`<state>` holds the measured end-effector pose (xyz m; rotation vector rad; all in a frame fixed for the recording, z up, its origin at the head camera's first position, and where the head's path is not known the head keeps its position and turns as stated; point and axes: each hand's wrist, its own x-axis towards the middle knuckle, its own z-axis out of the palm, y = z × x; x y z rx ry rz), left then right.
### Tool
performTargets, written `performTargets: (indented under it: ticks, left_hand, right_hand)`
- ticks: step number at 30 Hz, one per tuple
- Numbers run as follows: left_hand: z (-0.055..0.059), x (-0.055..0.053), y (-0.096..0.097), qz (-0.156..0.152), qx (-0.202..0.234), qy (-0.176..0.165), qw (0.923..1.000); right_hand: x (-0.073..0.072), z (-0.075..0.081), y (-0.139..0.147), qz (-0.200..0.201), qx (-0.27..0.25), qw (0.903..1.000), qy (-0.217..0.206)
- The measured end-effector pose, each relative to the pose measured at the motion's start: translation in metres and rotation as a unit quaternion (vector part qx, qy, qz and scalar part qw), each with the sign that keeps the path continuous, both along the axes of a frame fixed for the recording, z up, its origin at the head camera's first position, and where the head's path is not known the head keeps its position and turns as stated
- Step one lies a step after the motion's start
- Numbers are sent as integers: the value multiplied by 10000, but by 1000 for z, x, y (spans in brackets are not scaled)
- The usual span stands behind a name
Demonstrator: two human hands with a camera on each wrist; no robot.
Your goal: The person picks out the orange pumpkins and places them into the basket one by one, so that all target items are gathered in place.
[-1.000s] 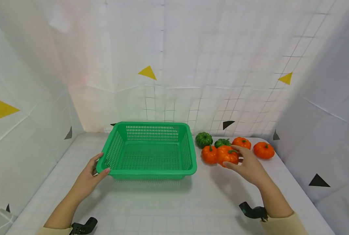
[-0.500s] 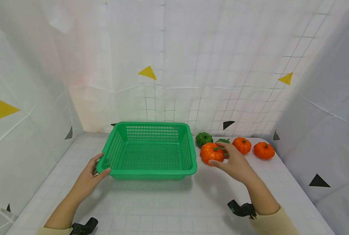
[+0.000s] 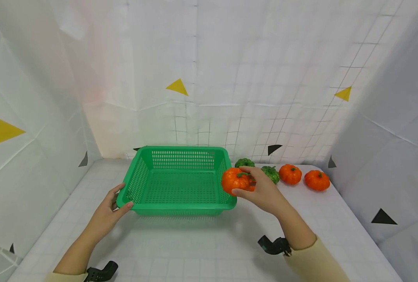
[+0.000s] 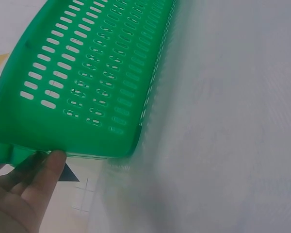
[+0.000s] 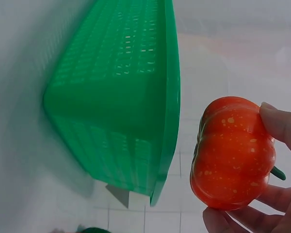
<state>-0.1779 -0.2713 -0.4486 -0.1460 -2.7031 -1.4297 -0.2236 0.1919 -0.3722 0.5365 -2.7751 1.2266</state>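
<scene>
My left hand [image 3: 103, 216] grips the front left corner of a green plastic basket [image 3: 181, 206], thumb on the rim and fingers on the outer side. In the left wrist view those fingers [image 4: 43, 182] touch the basket's slotted wall [image 4: 87, 136]. With thumb and fingers, my right hand [image 3: 263, 194] holds an orange toy pumpkin [image 3: 233, 181] with a green stem, raised at the basket's right rim. The right wrist view shows this pumpkin [image 5: 235, 155] apart from the basket wall [image 5: 111, 107]. Nothing lies inside the basket.
Behind the right hand, another orange pumpkin [image 3: 252, 187] is mostly hidden. Two green pumpkins, one at the back [image 3: 244, 162] and one further right [image 3: 271, 174], stand near it. Two more orange pumpkins [image 3: 290, 174] [image 3: 316, 180] sit at the right. White sheets [image 3: 209, 78] enclose the table.
My right hand has carried the orange pumpkin left, from among the other pumpkins to the basket's right rim. The left hand and the basket have stayed in place.
</scene>
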Motion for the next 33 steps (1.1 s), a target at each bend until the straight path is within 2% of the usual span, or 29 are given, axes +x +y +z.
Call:
performTargets:
  ticks: [7, 13, 16, 23, 33]
  left_hand:
    - [1, -1, -1, -40, 32, -55, 10000]
    - [-1, -1, -2, -60, 112, -90, 9999]
    - [-2, -1, -2, -51, 157, -110, 9998]
    - [-2, -2, -2, -88, 208, -134, 9997]
    - [-2, -2, -2, -67, 268, -214, 9994]
  right_hand:
    - [-3, 8, -23, 148, -7, 9999, 7]
    - [-6, 14, -45, 220, -151, 9992, -301]
    - [-9, 16, -57, 285, -201, 9989, -319]
    - [-18, 12, -83, 361, -147, 9988, -299]
    - [-26, 7, -120, 694, -235, 9969, -285]
